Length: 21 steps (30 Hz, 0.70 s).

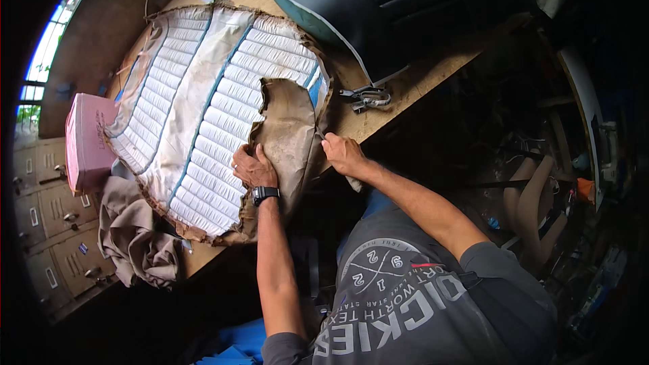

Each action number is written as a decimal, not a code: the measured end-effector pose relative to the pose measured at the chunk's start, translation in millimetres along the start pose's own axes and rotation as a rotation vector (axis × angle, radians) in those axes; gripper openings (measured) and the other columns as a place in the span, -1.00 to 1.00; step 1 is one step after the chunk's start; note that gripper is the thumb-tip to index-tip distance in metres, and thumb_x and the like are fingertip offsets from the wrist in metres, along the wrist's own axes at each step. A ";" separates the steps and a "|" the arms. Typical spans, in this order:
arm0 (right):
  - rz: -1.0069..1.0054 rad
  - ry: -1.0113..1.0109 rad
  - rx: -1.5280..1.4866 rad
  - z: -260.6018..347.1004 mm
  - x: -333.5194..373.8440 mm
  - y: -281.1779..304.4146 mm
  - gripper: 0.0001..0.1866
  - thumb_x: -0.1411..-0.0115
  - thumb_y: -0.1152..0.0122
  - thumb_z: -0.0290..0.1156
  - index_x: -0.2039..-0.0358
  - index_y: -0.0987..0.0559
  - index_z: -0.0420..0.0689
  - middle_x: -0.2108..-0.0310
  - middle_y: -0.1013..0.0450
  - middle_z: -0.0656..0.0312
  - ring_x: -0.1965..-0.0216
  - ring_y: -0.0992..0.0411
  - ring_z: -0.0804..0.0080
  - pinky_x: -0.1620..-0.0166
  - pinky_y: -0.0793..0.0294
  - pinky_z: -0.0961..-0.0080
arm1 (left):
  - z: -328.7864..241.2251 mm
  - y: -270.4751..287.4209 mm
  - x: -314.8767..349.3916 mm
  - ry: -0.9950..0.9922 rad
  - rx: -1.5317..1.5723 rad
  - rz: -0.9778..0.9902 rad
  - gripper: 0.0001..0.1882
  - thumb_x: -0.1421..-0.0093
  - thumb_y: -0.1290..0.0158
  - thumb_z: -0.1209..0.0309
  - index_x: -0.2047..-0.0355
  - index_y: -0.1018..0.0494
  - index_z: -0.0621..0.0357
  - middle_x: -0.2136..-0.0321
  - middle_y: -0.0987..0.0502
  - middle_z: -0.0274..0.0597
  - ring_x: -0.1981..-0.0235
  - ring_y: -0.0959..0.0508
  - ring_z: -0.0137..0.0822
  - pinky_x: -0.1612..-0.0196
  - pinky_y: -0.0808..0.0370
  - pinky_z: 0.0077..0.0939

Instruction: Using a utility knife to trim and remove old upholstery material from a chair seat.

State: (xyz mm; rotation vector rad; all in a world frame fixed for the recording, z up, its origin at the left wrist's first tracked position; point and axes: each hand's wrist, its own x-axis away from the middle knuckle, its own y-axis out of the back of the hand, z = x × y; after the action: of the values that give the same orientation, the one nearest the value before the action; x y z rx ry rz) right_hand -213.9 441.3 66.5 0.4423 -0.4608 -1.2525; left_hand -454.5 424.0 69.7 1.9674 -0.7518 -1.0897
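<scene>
As seen in the head view, the white ribbed cover (pixel 226 111) is laid across the wooden table (pixel 414 88); its brown flap (pixel 287 122) is folded over the near right side.
The flap's right edge is pinched narrowly by the right hand (pixel 343 155); the left hand (pixel 255 167) is laid, fingers loosely spread, at its left edge; scissors (pixel 368 98) and a black padded cover (pixel 378 10) are positioned beyond.

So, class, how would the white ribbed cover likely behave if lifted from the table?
The white ribbed cover would probably sag, since its brown flap looks folded over. Its quilted ribs may stiffen it slightly. Its ragged edges look apt to shed threads if pulled.
</scene>
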 end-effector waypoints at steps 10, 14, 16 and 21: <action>0.039 0.166 0.340 3.2 11.3 -7.8 -0.84 -0.13 -0.13 -0.52 0.27 -0.42 -0.26 0.55 -0.56 -0.11 0.45 -0.62 -0.06 0.38 -0.61 0.09 | -150.2 -2.0 -23.2 -0.069 -0.084 0.608 -0.27 -0.21 0.00 -0.31 0.33 -0.56 0.24 0.36 -0.63 0.23 0.24 -0.63 0.23 0.15 -0.53 0.03; 0.087 0.148 0.166 4.5 11.2 -1.4 -0.84 -0.22 -0.13 -0.42 0.30 -0.43 -0.25 0.55 -0.54 -0.15 0.43 -0.58 -0.21 0.36 -0.57 -0.02 | -96.3 -33.2 -29.6 -0.129 -0.131 0.803 -0.25 -0.32 0.12 -0.25 0.27 -0.58 0.33 0.37 -0.59 0.35 0.26 -0.61 0.29 0.18 -0.50 0.12; 0.062 0.112 0.059 6.3 10.0 0.8 -0.81 -0.28 -0.10 -0.37 0.33 -0.44 -0.25 0.55 -0.52 -0.19 0.42 -0.55 -0.26 0.36 -0.53 -0.07 | -62.4 -42.8 -26.4 -0.197 0.023 0.799 -0.33 -0.42 0.15 -0.07 0.28 -0.49 0.46 0.49 -0.53 0.37 0.44 -0.58 0.25 0.31 -0.48 0.10; 0.043 0.007 -0.251 -10.0 10.9 11.7 -0.69 -0.41 -0.03 -0.24 0.37 -0.44 -0.23 0.52 -0.43 -0.18 0.38 -0.46 -0.29 0.37 -0.40 -0.07 | -75.2 -12.2 -5.7 0.476 0.760 0.868 -0.40 -0.40 0.06 -0.07 0.48 -0.49 0.26 0.64 -0.46 -0.24 0.62 -0.44 -0.40 0.48 -0.44 -0.42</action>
State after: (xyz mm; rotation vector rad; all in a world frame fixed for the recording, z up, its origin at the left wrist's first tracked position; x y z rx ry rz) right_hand -196.4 434.4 65.7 0.2230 -0.3003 -1.2477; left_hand -389.7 459.7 88.8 1.9758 -1.6673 0.2231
